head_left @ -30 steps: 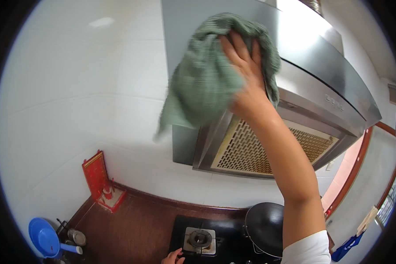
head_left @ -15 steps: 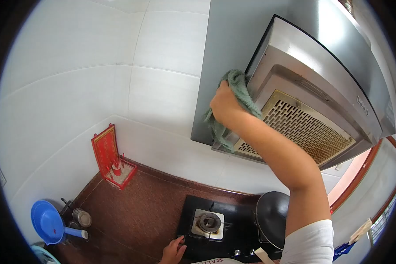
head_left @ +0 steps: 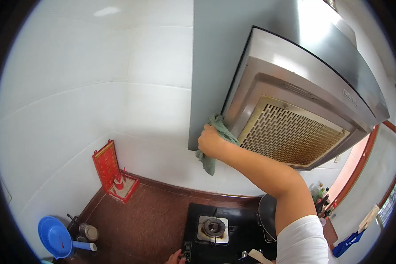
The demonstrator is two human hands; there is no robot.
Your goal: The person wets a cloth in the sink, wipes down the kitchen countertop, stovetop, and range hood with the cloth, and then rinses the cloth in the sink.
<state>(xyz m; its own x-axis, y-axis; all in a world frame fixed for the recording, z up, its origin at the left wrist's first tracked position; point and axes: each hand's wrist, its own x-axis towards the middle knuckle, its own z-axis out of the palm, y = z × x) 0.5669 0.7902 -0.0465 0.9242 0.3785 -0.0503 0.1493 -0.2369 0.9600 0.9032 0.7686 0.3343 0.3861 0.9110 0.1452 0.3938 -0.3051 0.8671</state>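
Note:
A green cloth (head_left: 207, 162) is bunched in my right hand (head_left: 212, 141), whose fingers are closed around it. It presses against the lower left edge of the steel range hood (head_left: 268, 66), and one end hangs below my fist. Beside the cloth is the hood's perforated filter (head_left: 295, 132), stained yellow-brown. Low in the view, my left hand (head_left: 176, 257) rests at the left front edge of the black gas stove (head_left: 207, 251). Only its fingers show, apart, with nothing seen in them; the rest is cut off by the frame.
A wok (head_left: 267, 215) sits on the stove's right side, partly behind my arm. On the brown counter (head_left: 136, 224) stands a red shrine (head_left: 108, 167). A blue dipper (head_left: 55, 237) and a metal cup (head_left: 89, 232) are at the lower left. Bottles (head_left: 323, 198) stand at the right.
My right hand has slid the cloth down the hood's left edge toward its lower corner. My left hand has sunk lower in view. The view has shifted, bringing the bottles into sight.

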